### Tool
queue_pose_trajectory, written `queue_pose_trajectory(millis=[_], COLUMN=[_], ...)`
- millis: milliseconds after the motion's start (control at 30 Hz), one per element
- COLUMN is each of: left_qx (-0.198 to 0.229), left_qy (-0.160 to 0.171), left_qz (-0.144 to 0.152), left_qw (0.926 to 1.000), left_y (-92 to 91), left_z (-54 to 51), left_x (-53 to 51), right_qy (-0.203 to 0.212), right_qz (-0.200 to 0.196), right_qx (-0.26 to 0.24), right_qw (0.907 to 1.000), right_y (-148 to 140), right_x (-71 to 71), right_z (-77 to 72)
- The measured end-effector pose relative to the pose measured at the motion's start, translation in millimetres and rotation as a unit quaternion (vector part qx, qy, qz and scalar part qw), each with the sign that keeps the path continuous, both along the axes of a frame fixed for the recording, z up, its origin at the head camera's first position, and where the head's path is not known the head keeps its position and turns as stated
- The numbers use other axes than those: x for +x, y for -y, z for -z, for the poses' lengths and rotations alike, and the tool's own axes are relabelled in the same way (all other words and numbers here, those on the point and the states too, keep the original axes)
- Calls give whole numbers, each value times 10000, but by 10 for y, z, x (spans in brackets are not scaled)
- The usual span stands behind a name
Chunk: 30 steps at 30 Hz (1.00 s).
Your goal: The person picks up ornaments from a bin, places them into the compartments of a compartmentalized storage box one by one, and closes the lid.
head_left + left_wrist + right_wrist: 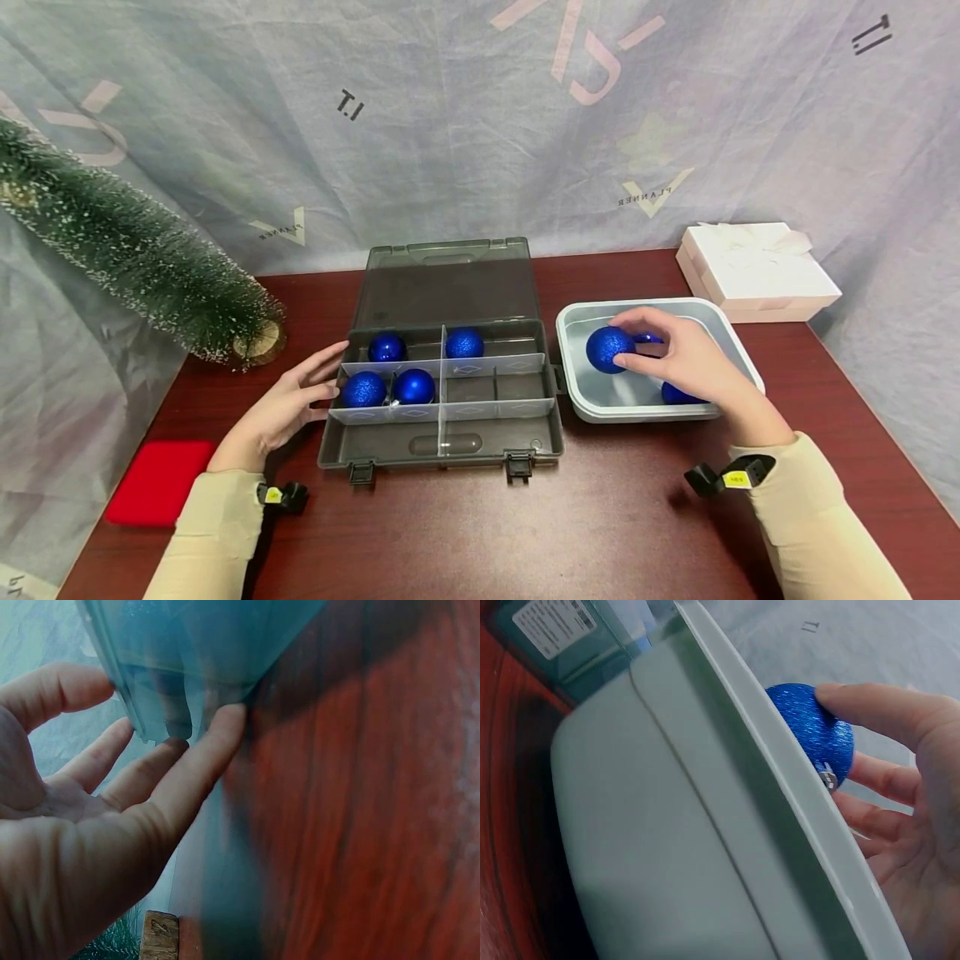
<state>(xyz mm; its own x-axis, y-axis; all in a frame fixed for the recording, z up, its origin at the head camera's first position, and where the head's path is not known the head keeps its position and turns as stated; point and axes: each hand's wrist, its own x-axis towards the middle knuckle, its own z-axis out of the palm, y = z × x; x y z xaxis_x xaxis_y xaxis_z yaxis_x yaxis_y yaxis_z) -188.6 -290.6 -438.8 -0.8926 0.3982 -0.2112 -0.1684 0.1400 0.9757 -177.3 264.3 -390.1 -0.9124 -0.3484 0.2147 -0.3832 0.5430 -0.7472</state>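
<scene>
In the head view my right hand (pixel 678 354) pinches a glittery blue Christmas ball (pixel 609 349) over the pale plastic basin (pixel 592 400). The right wrist view shows the ball's silver cap (pixel 828 777) near the basin rim. Other blue balls lie in the basin, partly hidden by the hand. My left hand (pixel 281 408) touches the left side of the grey divided box (pixel 375 446) with loosely extended fingers. Its lid (pixel 450 292) lies back. The box's back row holds a shiny ball (pixel 387 347) and a glittery ball (pixel 464 342); its middle-left compartment holds two more, one glittery (pixel 364 389) and one smoother (pixel 414 387).
A small artificial Christmas tree (pixel 150 258) leans at the left, its wooden base (pixel 259 342) on the table. A red square item (pixel 160 483) lies near the left edge. Behind the basin at right sits a white gift box (pixel 761 271) with a bow. Cloth hangs behind.
</scene>
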Motion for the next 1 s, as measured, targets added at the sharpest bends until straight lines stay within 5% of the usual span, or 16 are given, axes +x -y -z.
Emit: queue_pose_trajectory(millis=[600,1000], left_qx=[-123,-126], left_qy=[-23,-34], left_qz=[30,19], left_qw=[9999,9999], left_y=[-8,-6], left_z=[-27,-25], left_x=[7,15], right_qy=[55,66], right_qz=[-143,-333], right_qx=[-1049,-1287], right_qw=[9944,9911], right_y=[444,808], right_x=[9,2], right_z=[-10,-14])
